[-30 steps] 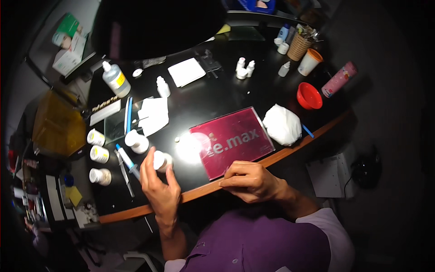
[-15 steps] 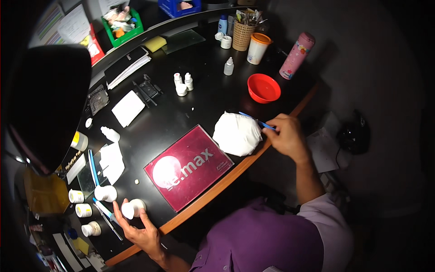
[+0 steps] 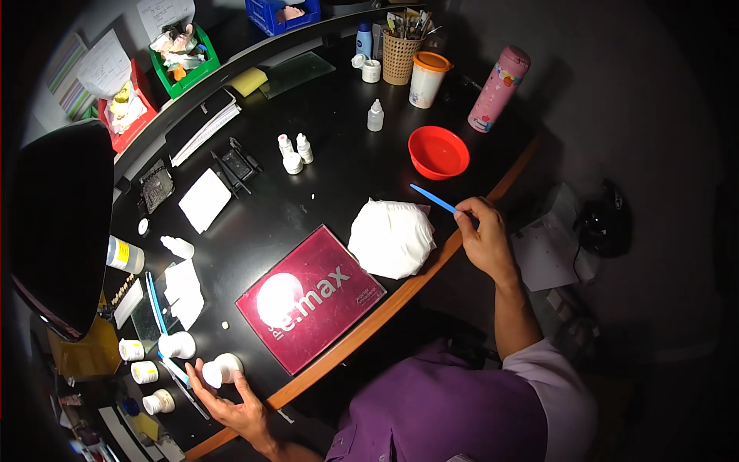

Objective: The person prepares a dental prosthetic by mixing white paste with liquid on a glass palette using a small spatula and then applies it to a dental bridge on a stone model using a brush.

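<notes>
My right hand (image 3: 485, 239), closed, pinches a slim blue stick-like tool (image 3: 433, 198) above the desk's right part. Its free end points up and left, toward the red bowl (image 3: 439, 152). Just below the tool lies a round pad wrapped in white tissue (image 3: 391, 239); the two look apart. At the lower left, my left hand (image 3: 235, 408) curls its thumb and fingers around a small white jar (image 3: 222, 370), which leans. Close to those fingers stand another white jar (image 3: 178, 345) and several smaller jars with yellow labels. A dark red rectangular plate (image 3: 309, 299) lies between my hands.
Small dropper bottles (image 3: 305, 149) stand mid-desk. Along the back are a brush holder (image 3: 400, 58), an orange-lidded cup (image 3: 428, 81) and a pink flask (image 3: 499, 88). A large dark object (image 3: 58, 231) blocks the left side. The desk's wooden edge (image 3: 339, 350) runs near my body.
The blue tool has lifted off the white pad, and its tip now shows clear above it. My left hand stays at the white jar. The whole view has shifted slightly.
</notes>
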